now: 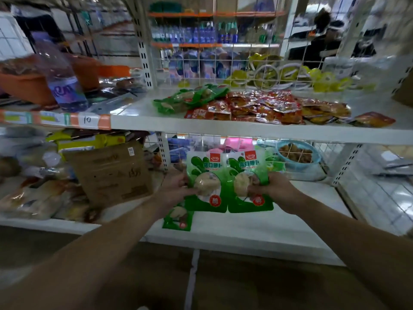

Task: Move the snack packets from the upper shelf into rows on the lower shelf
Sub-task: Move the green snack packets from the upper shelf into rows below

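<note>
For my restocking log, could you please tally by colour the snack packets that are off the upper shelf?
Green, held: 2, the left packet in the left hand and the right packet in the right hand.
Green, lying flat: 1, the flat packet on the lower shelf.
Red: 0; the red pile is on the upper shelf.
Total: 3.

Upper shelf (143, 117): white, flat.
Red pile (263, 108) of packets on it, mid-span.
Green heap (190, 97) just left of red pile, touching it.
Brown packets (324, 110) against red pile's right side.
Lone red packet (373, 119) farther right, at front edge.
Lower shelf (257, 231): white, below red pile.
Flat green packet (178, 218) on it, below-left of red pile, near front edge.
Box (111, 173) on neighbouring shelf, lower and farther left of red pile.
</note>
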Action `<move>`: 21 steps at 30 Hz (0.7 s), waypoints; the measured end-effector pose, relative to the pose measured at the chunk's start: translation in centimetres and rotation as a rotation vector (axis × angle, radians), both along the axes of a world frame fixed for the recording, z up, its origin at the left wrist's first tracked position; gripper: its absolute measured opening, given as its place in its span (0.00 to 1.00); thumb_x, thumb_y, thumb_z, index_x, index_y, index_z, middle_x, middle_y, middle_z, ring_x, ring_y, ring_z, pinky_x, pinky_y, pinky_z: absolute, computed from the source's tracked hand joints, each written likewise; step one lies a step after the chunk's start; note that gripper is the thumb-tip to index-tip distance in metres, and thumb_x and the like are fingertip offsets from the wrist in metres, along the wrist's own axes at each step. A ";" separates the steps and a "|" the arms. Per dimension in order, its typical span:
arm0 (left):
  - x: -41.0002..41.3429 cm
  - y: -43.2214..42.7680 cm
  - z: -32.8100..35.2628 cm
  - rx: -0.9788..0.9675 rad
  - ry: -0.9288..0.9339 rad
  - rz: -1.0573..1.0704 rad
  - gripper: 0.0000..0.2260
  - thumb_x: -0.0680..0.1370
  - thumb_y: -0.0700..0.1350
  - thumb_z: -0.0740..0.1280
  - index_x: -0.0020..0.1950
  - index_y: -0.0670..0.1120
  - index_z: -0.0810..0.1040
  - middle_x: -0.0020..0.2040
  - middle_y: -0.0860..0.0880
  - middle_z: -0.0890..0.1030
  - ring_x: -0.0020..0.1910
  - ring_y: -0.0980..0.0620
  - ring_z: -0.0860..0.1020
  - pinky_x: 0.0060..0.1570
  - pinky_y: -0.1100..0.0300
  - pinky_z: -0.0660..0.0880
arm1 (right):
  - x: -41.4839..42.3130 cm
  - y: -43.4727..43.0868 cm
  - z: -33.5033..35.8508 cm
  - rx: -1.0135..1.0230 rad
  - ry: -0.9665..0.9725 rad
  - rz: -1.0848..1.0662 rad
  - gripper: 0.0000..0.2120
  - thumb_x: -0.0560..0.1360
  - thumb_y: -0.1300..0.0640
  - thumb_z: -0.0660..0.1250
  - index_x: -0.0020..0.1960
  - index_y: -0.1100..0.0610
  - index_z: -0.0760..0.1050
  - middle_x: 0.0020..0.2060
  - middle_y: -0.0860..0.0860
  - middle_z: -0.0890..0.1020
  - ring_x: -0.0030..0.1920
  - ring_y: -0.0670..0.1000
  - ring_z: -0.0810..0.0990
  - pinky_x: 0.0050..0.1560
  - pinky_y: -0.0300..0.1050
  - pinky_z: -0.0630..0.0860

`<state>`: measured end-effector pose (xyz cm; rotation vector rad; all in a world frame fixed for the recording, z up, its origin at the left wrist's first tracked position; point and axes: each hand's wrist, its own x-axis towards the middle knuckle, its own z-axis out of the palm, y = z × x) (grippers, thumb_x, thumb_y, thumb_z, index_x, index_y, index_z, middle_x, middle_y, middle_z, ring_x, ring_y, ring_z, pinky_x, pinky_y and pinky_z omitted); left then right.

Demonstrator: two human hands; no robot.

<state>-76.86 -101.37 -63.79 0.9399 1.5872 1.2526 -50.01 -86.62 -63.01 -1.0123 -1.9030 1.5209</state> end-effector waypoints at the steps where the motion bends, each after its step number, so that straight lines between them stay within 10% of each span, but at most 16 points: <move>1: -0.5 0.9 -0.9 -0.010 -0.004 0.002 0.14 0.73 0.34 0.75 0.56 0.46 0.81 0.55 0.46 0.84 0.57 0.46 0.82 0.58 0.47 0.79 | -0.5 1.0 -1.1 -0.006 -0.007 -0.024 0.14 0.68 0.66 0.77 0.53 0.58 0.83 0.48 0.53 0.87 0.51 0.54 0.86 0.48 0.44 0.82; 6: -2.3 6.3 -5.5 -0.051 0.066 0.055 0.18 0.69 0.33 0.77 0.57 0.44 0.80 0.53 0.45 0.85 0.54 0.45 0.83 0.55 0.47 0.81 | -3.1 6.4 -6.4 0.020 -0.081 -0.017 0.20 0.66 0.62 0.80 0.57 0.55 0.82 0.50 0.52 0.87 0.52 0.53 0.85 0.54 0.51 0.81; 10: -3.2 10.9 -9.4 -0.084 0.151 0.072 0.11 0.70 0.34 0.77 0.45 0.47 0.81 0.40 0.54 0.84 0.41 0.57 0.82 0.38 0.68 0.77 | -5.2 10.6 -9.5 0.016 -0.125 -0.020 0.17 0.66 0.61 0.80 0.54 0.55 0.83 0.46 0.50 0.87 0.47 0.46 0.85 0.42 0.34 0.78; 14: -4.0 15.4 -14.5 -0.140 0.252 0.070 0.13 0.70 0.39 0.78 0.49 0.49 0.80 0.46 0.55 0.83 0.47 0.54 0.80 0.40 0.67 0.72 | -7.0 15.0 -13.5 -0.011 -0.128 -0.013 0.16 0.66 0.61 0.81 0.52 0.51 0.84 0.44 0.46 0.87 0.45 0.44 0.85 0.40 0.32 0.77; 21: -3.3 19.2 -21.7 -0.272 0.344 0.031 0.12 0.73 0.46 0.76 0.52 0.48 0.77 0.46 0.53 0.79 0.43 0.56 0.76 0.39 0.68 0.73 | -7.8 18.6 -21.1 -0.196 -0.151 -0.086 0.18 0.65 0.62 0.80 0.53 0.61 0.82 0.45 0.58 0.87 0.46 0.57 0.86 0.49 0.52 0.83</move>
